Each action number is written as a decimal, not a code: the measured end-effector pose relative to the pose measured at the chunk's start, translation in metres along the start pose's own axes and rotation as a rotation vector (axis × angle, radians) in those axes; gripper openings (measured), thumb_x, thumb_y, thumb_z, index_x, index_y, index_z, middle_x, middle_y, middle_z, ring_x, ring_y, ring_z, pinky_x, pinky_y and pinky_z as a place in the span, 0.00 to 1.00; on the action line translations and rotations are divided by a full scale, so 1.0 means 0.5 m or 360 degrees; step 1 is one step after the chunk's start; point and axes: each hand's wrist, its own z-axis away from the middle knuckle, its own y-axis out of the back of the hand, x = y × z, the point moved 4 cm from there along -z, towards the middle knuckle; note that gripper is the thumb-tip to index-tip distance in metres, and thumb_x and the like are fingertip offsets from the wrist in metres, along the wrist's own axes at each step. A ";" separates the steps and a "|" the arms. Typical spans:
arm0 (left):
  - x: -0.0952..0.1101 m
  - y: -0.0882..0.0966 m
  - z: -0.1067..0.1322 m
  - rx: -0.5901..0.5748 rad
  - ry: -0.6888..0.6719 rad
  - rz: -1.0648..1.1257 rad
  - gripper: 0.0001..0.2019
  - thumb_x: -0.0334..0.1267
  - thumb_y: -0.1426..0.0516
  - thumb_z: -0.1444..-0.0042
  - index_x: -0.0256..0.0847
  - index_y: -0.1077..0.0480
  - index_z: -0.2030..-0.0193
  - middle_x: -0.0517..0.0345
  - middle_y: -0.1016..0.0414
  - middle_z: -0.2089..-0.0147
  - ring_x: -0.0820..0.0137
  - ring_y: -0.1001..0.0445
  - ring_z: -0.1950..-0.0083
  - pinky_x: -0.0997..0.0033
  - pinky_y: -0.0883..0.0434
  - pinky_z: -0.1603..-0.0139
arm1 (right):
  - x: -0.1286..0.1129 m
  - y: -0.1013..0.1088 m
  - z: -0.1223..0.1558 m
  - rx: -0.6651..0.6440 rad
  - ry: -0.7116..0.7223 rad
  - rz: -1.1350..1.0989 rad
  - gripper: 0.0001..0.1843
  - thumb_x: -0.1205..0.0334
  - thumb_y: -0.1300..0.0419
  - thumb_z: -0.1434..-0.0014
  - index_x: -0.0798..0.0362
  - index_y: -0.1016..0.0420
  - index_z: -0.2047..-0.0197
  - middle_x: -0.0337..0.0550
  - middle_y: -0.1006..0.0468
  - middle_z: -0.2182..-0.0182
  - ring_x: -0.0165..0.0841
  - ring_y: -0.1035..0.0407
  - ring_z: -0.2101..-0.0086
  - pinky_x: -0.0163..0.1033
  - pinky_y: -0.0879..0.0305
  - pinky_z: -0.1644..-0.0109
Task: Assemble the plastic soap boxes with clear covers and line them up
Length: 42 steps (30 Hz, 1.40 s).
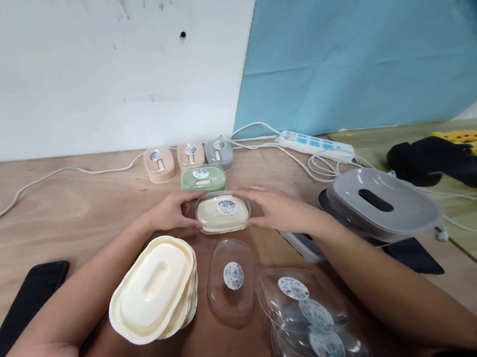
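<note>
A cream oval box (223,214) with a clear plastic cover and a round printed sticker sits between my hands on the table. My left hand (172,215) grips its left end, and my right hand (279,213) grips the right end, thumbs toward me. Touching or just behind it is a green box (203,177) with a similar clear cover. Closer to me, a stack of cream oval trays (154,292) stands beside my left forearm. One clear cover (235,297) with a sticker lies in the middle. Several more clear covers (322,315) are piled near my right forearm.
Two pink boxes (160,166) and a grey box (220,156) line the wall. At right are a white power strip (315,145) with cables, grey oval basins (385,203) and a black cloth (416,164). A black flat object (30,302) lies left.
</note>
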 end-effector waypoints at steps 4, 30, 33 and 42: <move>-0.010 0.006 0.000 0.0000 0.0062 0.0166 0.48 0.51 0.28 0.57 0.36 0.36 0.31 0.65 0.33 0.72 0.74 0.38 0.71 0.74 0.39 0.68 | -0.010 0.018 0.004 0.0003 0.0035 -0.0059 0.35 0.54 0.34 0.40 0.42 0.36 0.31 0.46 0.30 0.36 0.49 0.35 0.38 0.58 0.39 0.34; 0.084 0.088 0.057 -0.0774 0.0249 0.0059 0.18 0.53 0.37 0.43 0.40 0.19 0.58 0.54 0.18 0.62 0.67 0.23 0.62 0.74 0.28 0.64 | 0.083 0.078 0.027 0.0102 -0.0939 0.1098 0.29 0.60 0.57 0.30 0.67 0.44 0.31 0.69 0.19 0.57 0.56 0.22 0.57 0.51 0.32 0.57; 0.082 0.100 0.056 -0.0633 0.0256 0.0036 0.19 0.54 0.39 0.42 0.39 0.20 0.59 0.55 0.19 0.64 0.69 0.24 0.65 0.75 0.31 0.67 | 0.080 0.063 0.022 -0.0030 -0.0921 0.1098 0.23 0.62 0.58 0.31 0.63 0.32 0.40 0.67 0.19 0.59 0.55 0.22 0.56 0.50 0.31 0.58; 0.082 0.088 0.057 -0.0690 0.0270 0.0124 0.17 0.52 0.34 0.48 0.39 0.21 0.61 0.56 0.18 0.63 0.68 0.23 0.64 0.75 0.30 0.66 | 0.045 0.083 0.040 -0.0145 -0.0858 0.1008 0.25 0.42 0.46 0.35 0.53 0.26 0.47 0.56 0.17 0.59 0.51 0.23 0.56 0.45 0.33 0.61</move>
